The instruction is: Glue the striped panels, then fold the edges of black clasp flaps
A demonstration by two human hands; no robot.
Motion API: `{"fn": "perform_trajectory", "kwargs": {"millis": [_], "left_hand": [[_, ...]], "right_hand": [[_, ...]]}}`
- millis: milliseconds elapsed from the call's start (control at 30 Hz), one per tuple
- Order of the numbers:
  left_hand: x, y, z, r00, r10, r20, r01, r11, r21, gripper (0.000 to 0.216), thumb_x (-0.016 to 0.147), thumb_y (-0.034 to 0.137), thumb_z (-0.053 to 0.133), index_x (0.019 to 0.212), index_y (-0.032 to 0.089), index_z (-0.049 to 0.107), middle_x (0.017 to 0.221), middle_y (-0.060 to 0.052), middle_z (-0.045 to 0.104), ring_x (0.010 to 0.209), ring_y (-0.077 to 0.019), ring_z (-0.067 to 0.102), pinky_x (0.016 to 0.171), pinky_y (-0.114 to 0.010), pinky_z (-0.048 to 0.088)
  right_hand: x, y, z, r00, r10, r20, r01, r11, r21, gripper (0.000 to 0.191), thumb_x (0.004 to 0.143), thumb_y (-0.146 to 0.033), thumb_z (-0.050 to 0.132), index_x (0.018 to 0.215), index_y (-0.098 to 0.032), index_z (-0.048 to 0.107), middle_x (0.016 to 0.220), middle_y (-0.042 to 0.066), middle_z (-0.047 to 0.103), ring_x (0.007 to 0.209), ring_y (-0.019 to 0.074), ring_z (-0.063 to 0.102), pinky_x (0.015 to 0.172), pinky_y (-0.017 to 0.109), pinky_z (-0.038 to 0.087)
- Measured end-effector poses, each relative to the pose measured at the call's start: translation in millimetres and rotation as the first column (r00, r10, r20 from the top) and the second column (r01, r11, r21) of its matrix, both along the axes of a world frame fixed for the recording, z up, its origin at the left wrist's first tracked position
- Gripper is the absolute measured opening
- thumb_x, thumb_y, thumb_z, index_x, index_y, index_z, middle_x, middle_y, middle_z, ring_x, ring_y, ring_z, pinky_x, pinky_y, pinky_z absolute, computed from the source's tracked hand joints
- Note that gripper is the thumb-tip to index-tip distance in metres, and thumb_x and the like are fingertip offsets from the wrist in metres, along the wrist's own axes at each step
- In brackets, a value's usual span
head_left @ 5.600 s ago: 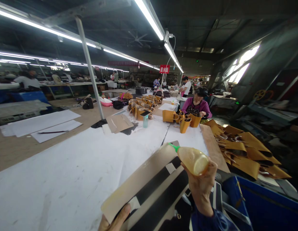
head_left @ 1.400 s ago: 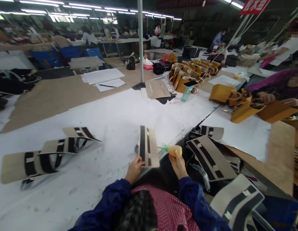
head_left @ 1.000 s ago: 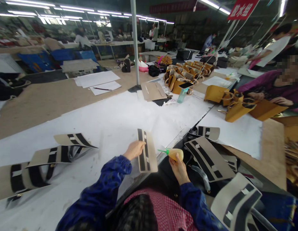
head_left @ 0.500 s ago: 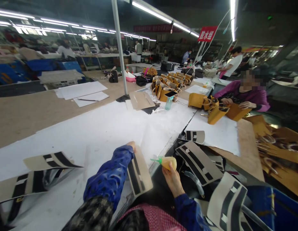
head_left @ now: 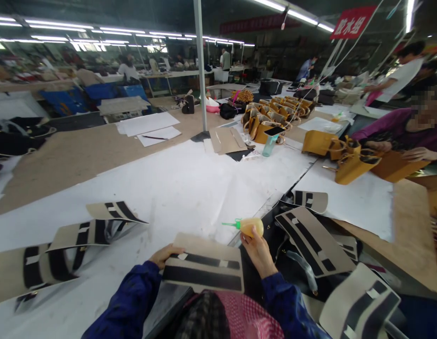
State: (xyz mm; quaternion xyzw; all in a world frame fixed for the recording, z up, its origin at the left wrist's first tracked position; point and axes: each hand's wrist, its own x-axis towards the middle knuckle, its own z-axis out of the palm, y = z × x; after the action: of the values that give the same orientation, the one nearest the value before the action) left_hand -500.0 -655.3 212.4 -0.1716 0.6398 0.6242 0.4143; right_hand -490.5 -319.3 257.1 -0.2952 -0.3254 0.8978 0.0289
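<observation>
My left hand (head_left: 166, 255) grips the left edge of a beige bag panel (head_left: 204, 245) with two black strips and small white patches. The panel lies across in front of my body, tilted toward me. In my right hand (head_left: 258, 254) is a squeeze bottle (head_left: 252, 227) of yellowish liquid with a green nozzle pointing left, just above the panel's right end. Similar panels, one at the left (head_left: 80, 234) and one at the right (head_left: 315, 240), lie on both sides; some have dark straps or handles attached.
White paper (head_left: 162, 183) covers much of the table. A metal post (head_left: 200, 70) rises from it. Mustard-coloured bags (head_left: 355, 162) stand at the right, where a co-worker in a purple sleeve (head_left: 387, 120) handles one. A teal bottle (head_left: 269, 146) with a phone on top stands farther back.
My left hand has moved left and nearer to me, turning the panel from upright to lying crosswise. The squeeze bottle stays in my right hand. The view has swung left.
</observation>
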Motion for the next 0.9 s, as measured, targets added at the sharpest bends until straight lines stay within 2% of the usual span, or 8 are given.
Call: {"fn": "perform_trajectory", "kwargs": {"millis": [100,200,267,433,567,633,700,900], "left_hand": [[38.4,-0.3,2.5,0.992,0.123,0.015,-0.124,0.984,0.126,0.027,0.086,0.037,0.071,0.1,0.013,0.068,0.091,-0.005,0.075,0.085,-0.0193,0.072,0.088,-0.042,0.056],[56.5,0.2,18.1,0.975,0.221,-0.004,-0.215,0.955,0.203,0.045,0.063,0.04,0.086,0.096,0.014,0.07,0.083,-0.006,0.077,0.084,-0.0259,0.074,0.085,-0.041,0.056],[57.2,2.6,36.6,0.964,0.261,-0.041,-0.245,0.941,0.236,0.053,0.056,0.04,0.089,0.098,0.013,0.071,0.085,-0.008,0.078,0.085,-0.0286,0.074,0.082,-0.039,0.057],[37.1,34.5,101.3,0.936,0.263,-0.234,-0.203,0.946,0.252,0.048,0.071,0.039,0.08,0.109,0.011,0.072,0.098,-0.012,0.079,0.086,-0.0299,0.073,0.081,-0.04,0.056],[13.7,83.4,140.8,0.823,0.281,-0.493,-0.202,0.957,0.208,0.036,0.075,0.031,0.075,0.108,0.017,0.075,0.108,-0.007,0.077,0.106,-0.0298,0.067,0.099,-0.034,0.046],[0.4,105.5,144.8,0.76,0.308,-0.573,-0.245,0.951,0.186,0.035,0.074,0.026,0.074,0.109,0.022,0.075,0.113,-0.004,0.076,0.114,-0.029,0.063,0.104,-0.031,0.04],[-11.1,122.8,137.6,0.729,0.341,-0.593,-0.299,0.938,0.172,0.039,0.071,0.021,0.07,0.11,0.023,0.074,0.11,-0.005,0.077,0.114,-0.0296,0.063,0.103,-0.032,0.04],[-6.3,155.1,108.1,0.789,0.41,-0.458,-0.299,0.907,0.296,0.038,0.067,0.024,0.062,0.101,0.01,0.072,0.083,-0.01,0.078,0.085,-0.0301,0.071,0.077,-0.037,0.053]], "right_hand": [[2.0,-9.7,12.1,0.998,0.051,-0.028,-0.05,0.999,0.009,0.045,0.049,-0.032,0.095,0.084,-0.021,0.07,0.087,0.0,0.075,0.08,0.018,0.07,0.078,0.033,0.058],[2.8,-13.7,30.7,0.996,0.075,-0.055,-0.073,0.997,0.033,0.042,0.053,-0.034,0.094,0.085,-0.02,0.071,0.088,0.002,0.076,0.08,0.0179,0.07,0.077,0.033,0.058],[1.6,-13.8,48.7,0.994,0.075,-0.082,-0.07,0.996,0.059,0.041,0.057,-0.036,0.093,0.088,-0.019,0.072,0.09,0.002,0.076,0.081,0.0179,0.07,0.078,0.033,0.057],[0.9,-12.5,112.2,0.971,0.047,-0.235,-0.007,0.986,0.169,0.043,0.06,-0.034,0.09,0.096,-0.02,0.072,0.099,0.004,0.075,0.095,0.0222,0.07,0.091,0.039,0.054],[12.5,-9.8,152.0,0.902,0.064,-0.428,0.135,0.897,0.42,0.039,0.071,-0.036,0.082,0.104,-0.02,0.068,0.095,0.005,0.074,0.098,0.0261,0.068,0.098,0.049,0.049],[18.4,-7.3,158.7,0.894,0.051,-0.446,0.199,0.845,0.497,0.041,0.072,-0.034,0.082,0.107,-0.02,0.067,0.094,0.004,0.073,0.095,0.0241,0.067,0.1,0.049,0.046],[21.3,-5.4,158.8,0.901,0.011,-0.433,0.231,0.834,0.502,0.042,0.071,-0.034,0.083,0.107,-0.02,0.066,0.095,0.003,0.073,0.093,0.0225,0.067,0.101,0.048,0.046],[18.4,-2.7,153.6,0.925,-0.113,-0.362,0.228,0.929,0.292,0.041,0.065,-0.041,0.086,0.096,-0.019,0.07,0.097,0.006,0.074,0.095,0.0244,0.069,0.098,0.049,0.05]]}}
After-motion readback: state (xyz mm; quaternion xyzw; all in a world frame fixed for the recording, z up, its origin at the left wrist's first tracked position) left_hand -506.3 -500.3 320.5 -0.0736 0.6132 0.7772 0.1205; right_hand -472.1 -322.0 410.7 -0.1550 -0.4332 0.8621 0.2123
